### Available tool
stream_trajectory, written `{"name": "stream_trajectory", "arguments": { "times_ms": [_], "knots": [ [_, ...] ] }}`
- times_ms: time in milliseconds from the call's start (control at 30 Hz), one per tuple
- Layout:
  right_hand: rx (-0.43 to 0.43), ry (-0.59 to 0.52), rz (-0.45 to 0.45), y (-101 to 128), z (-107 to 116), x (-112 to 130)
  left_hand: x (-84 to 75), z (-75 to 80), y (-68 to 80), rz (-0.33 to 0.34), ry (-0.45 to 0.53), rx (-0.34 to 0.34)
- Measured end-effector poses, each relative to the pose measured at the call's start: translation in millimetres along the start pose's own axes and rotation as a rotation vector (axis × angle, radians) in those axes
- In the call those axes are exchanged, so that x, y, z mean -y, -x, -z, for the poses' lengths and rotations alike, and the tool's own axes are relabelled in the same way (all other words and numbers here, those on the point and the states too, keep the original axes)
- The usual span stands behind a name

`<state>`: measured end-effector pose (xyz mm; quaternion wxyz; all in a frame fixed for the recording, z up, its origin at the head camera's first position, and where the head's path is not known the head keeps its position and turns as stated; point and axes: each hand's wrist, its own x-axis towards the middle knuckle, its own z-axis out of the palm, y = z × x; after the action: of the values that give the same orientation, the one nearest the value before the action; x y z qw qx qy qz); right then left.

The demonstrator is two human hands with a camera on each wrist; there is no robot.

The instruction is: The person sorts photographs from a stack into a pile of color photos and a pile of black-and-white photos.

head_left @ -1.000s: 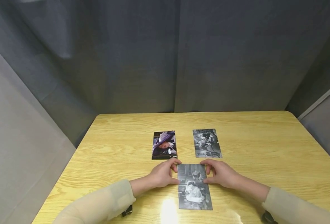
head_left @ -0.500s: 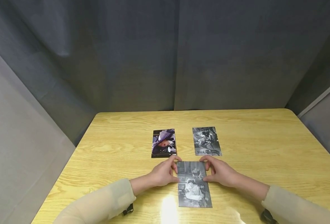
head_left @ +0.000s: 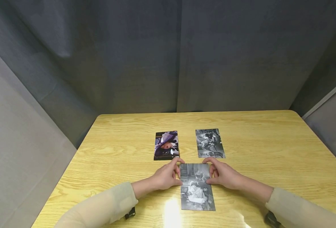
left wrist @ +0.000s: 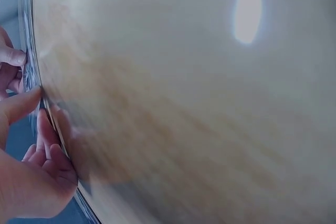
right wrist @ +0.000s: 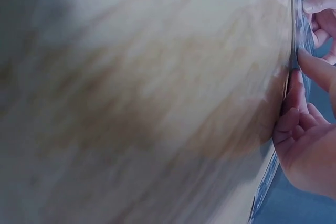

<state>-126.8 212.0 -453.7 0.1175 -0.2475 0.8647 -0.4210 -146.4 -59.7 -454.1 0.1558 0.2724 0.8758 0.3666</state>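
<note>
A black-and-white photo print (head_left: 197, 194) lies flat near the front of the table, between both hands. My left hand (head_left: 164, 178) holds its left edge, thumb at the side and index finger bent at the far left corner. Mirroring it, my right hand (head_left: 226, 177) holds the right edge with thumb and curled fingers. In the left wrist view the photo's thin edge (left wrist: 50, 114) runs past the left thumb and fingers, low over the tabletop. From the right wrist, the right hand (right wrist: 310, 140) has its curled fingers right at that edge.
Behind the left hand lies a colour photo (head_left: 167, 146) with a purple hat. Another black-and-white photo (head_left: 210, 143) lies behind the right hand. The wooden table (head_left: 122, 142) ends at a dark grey curtain (head_left: 133, 63), with a pale panel (head_left: 16, 152) at left.
The head view has tilted slightly, so everything sits a little higher in it. Both hands keep the same hold on the photo.
</note>
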Motion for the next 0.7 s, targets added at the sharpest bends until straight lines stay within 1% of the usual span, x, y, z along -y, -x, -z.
{"name": "stream_trajectory", "arguments": {
  "times_ms": [67, 100, 200, 300, 367, 433, 567, 700],
  "knots": [
    [0.014, -0.022, 0.003, 0.3, 1.3, 0.5, 0.6, 1.1, -1.1, -0.004, 0.031, 0.017],
    [0.02, -0.03, 0.004, 0.4, 1.8, 0.7, 1.4, 1.7, -1.7, -0.009, 0.064, 0.031],
    [0.039, -0.07, 0.008, 0.9, 3.0, 0.5, 3.6, 5.2, -3.5, -0.026, 0.22, 0.087],
    [0.054, -0.145, 0.006, -0.1, 5.3, 0.8, 4.3, 10.8, -7.4, -0.043, 0.383, 0.135],
    [0.044, -0.189, 0.014, -1.2, 8.5, 1.3, 1.9, 15.6, -11.2, -0.048, 0.439, 0.144],
    [0.029, -0.224, 0.024, -3.8, 14.1, 2.8, -2.3, 21.9, -15.9, -0.046, 0.465, 0.142],
    [-0.009, -0.252, 0.018, -10.4, 30.0, 5.8, -11.9, 34.3, -27.3, -0.037, 0.466, 0.13],
    [-0.039, -0.264, 0.02, -16.5, 49.5, 6.0, -19.9, 43.7, -44.8, -0.051, 0.482, 0.13]
  ]
}}
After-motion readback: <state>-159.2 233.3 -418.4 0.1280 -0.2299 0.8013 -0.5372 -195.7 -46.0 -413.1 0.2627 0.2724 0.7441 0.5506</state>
